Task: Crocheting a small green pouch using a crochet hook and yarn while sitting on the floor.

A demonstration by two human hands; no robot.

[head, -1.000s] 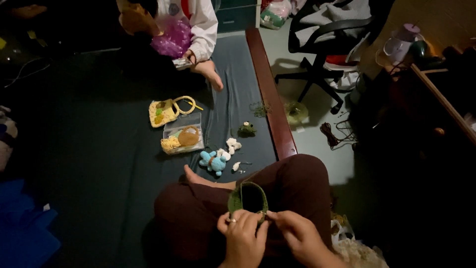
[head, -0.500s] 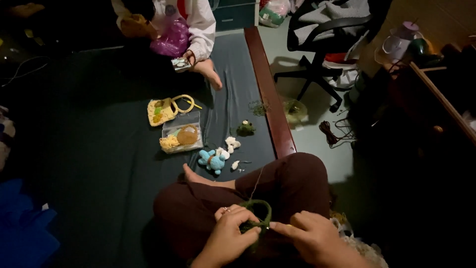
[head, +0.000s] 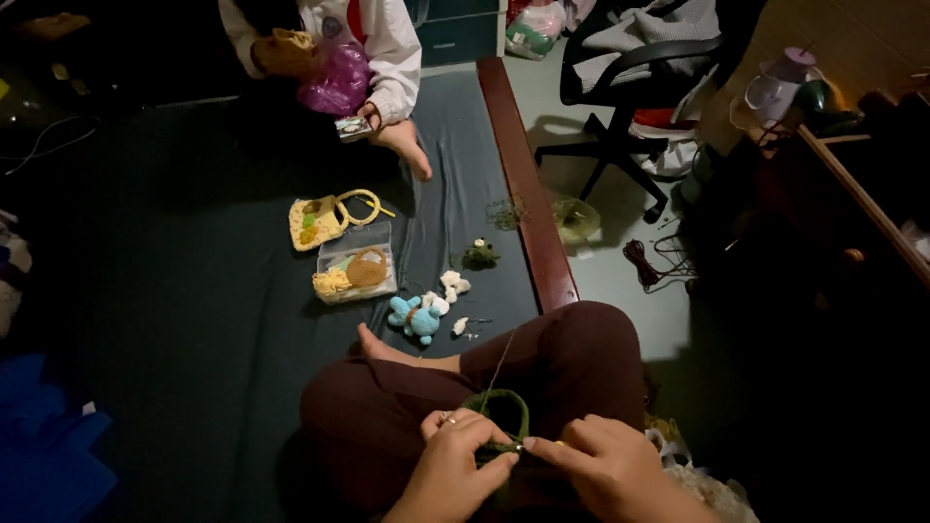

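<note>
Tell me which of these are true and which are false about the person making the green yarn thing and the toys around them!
1. Both hands, the left hand and the right hand, pinch the green crochet loop. True.
2. The blue crochet toy sits on the black office chair. False: it lies on the dark mat, near the bare foot.
3. A yellow crochet bag lies on the mat. True.
4. The green loop rests on the floor. False: it is held above the person's lap.
</note>
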